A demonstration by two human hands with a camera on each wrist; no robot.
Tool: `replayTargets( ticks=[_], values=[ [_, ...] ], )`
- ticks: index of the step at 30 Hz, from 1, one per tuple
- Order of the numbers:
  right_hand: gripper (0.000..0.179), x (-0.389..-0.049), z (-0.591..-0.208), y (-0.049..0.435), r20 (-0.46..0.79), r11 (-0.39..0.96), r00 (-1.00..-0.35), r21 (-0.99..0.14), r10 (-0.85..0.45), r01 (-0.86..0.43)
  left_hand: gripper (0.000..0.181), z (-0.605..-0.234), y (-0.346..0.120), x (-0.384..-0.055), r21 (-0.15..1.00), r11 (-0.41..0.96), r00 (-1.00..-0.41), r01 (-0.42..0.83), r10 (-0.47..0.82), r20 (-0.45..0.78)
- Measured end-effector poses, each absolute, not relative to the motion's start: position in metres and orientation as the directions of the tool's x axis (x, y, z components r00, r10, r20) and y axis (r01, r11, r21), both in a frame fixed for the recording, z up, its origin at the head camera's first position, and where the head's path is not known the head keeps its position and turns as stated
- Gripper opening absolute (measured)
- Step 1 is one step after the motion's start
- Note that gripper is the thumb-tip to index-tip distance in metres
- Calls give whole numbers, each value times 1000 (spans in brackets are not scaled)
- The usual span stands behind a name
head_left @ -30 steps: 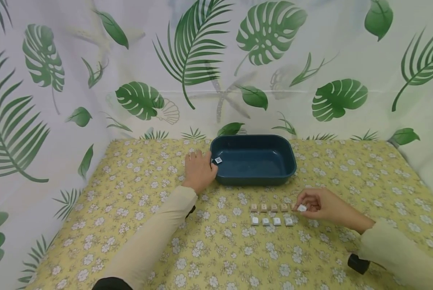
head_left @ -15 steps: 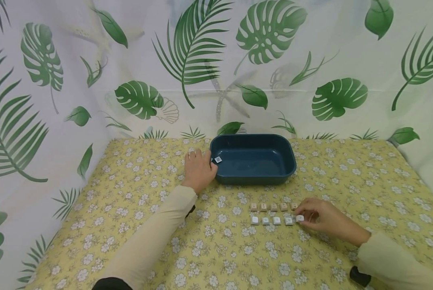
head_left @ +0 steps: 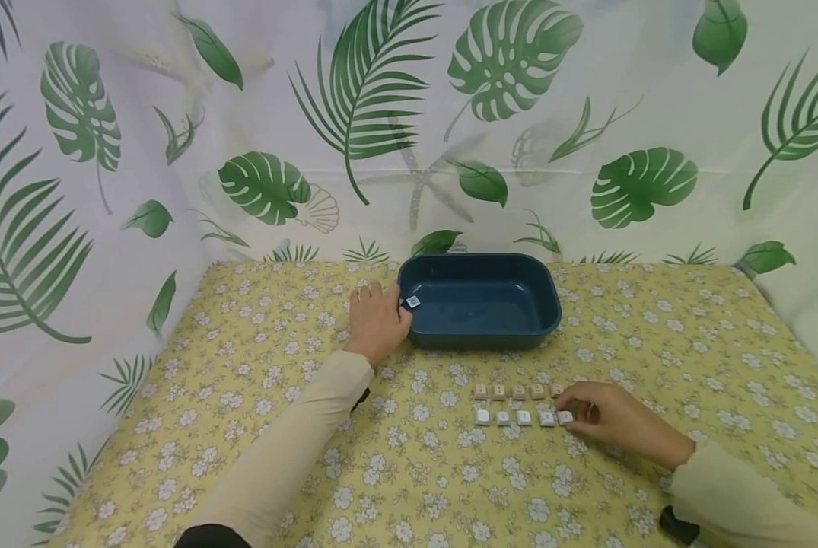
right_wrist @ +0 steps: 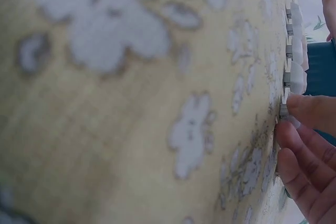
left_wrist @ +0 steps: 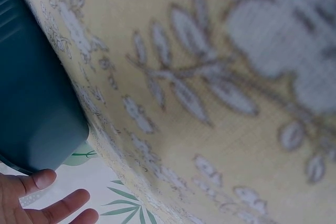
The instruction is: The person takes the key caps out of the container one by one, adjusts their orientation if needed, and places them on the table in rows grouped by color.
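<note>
My right hand (head_left: 610, 415) pinches a small white keycap (head_left: 564, 418) between thumb and fingers, at the right end of a front row of white keycaps (head_left: 523, 418). In the right wrist view, this keycap (right_wrist: 284, 110) sits low at the cloth, partly hidden by the fingertips. Behind that row runs a row of tan keycaps (head_left: 518, 392); the rightmost is partly covered by my fingers. My left hand (head_left: 376, 323) rests against the left end of a dark blue plastic bin (head_left: 480, 341). In the left wrist view its thumb touches the bin's edge, with the other fingers loosely extended.
A small white tag with a dark printed square (head_left: 413, 302) shows at the bin's left inside end. Yellow flowered cloth (head_left: 395, 457) covers the table. A leaf-patterned white curtain (head_left: 381, 205) stands behind the bin and along the left side.
My right hand has brought the white keycap toward me, from beside the tan row down to the right end of the white row. The left hand and bin have stayed put.
</note>
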State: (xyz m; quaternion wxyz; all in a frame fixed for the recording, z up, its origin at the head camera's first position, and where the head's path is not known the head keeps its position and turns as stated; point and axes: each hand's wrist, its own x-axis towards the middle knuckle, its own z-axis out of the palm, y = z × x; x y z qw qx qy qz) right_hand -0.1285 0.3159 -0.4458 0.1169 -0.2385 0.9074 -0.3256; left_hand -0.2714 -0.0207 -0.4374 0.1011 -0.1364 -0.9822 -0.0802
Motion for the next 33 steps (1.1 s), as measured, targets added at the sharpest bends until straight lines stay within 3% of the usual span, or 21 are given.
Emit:
replayTargets(
  ticks=[10,17,25,33],
  values=[
    [30,-128,-435,317,-30,693,-858,-604,-513,-394,26,-436,-20,-270,134,950,-944,283,251,216],
    [28,-146,-386,322,-27,719,-827,-511,-561,-471,25,-436,-20,-270,124,951,-943,282,251,218],
    [21,-210,-329,298,6,703,-795,-464,-606,-539,24,-435,-23,-273,120,950,-937,287,253,241],
    [18,-279,-324,245,71,610,-707,-451,-703,-652,27,-439,-23,-273,101,949,-932,300,268,245]
  ],
)
